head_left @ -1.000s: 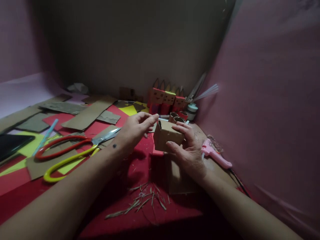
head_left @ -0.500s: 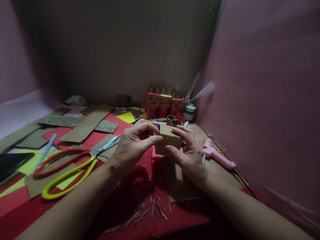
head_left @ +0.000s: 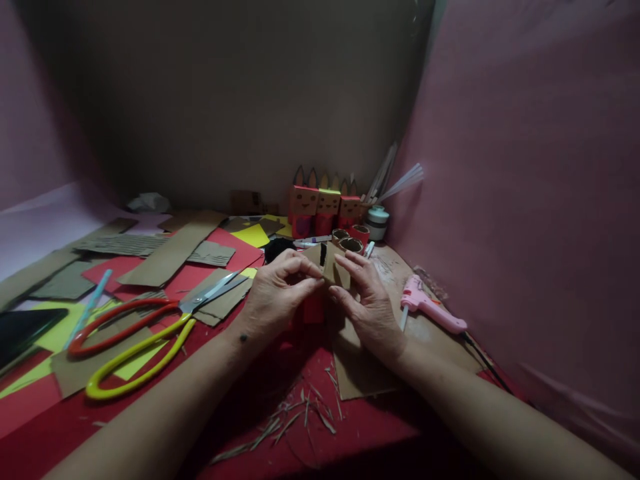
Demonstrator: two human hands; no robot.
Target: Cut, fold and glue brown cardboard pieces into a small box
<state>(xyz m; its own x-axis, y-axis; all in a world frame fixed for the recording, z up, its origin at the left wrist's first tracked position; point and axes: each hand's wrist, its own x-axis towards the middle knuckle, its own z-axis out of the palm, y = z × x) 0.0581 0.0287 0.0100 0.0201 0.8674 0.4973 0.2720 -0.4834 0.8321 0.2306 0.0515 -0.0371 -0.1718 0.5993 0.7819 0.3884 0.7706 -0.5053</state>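
Both hands meet at a small folded cardboard box [head_left: 336, 265] near the middle of the view. My left hand [head_left: 285, 288] pinches its left edge between thumb and fingers. On the other side, my right hand [head_left: 367, 303] grips it with the thumb low and the fingers on top. A dark gap shows between two of the box's faces. Part of a red paper piece [head_left: 313, 310] shows beneath the hands. Beyond the hands stand several cardboard tubes [head_left: 352, 245]. A flat cardboard sheet [head_left: 363, 373] lies under my right hand.
Large scissors [head_left: 185, 305] with red and yellow handles lie open at left, among cardboard strips [head_left: 173, 248] and coloured paper. A pink glue gun [head_left: 433, 307] rests at right, its cord trailing off. Decorated box figures [head_left: 304, 200] and a lidded jar [head_left: 377, 223] stand behind. Thin scraps [head_left: 300, 417] litter the front.
The cardboard box has been turned and tilted, so its gap now shows. My left hand has moved slightly right, and a black object has come into view behind it.
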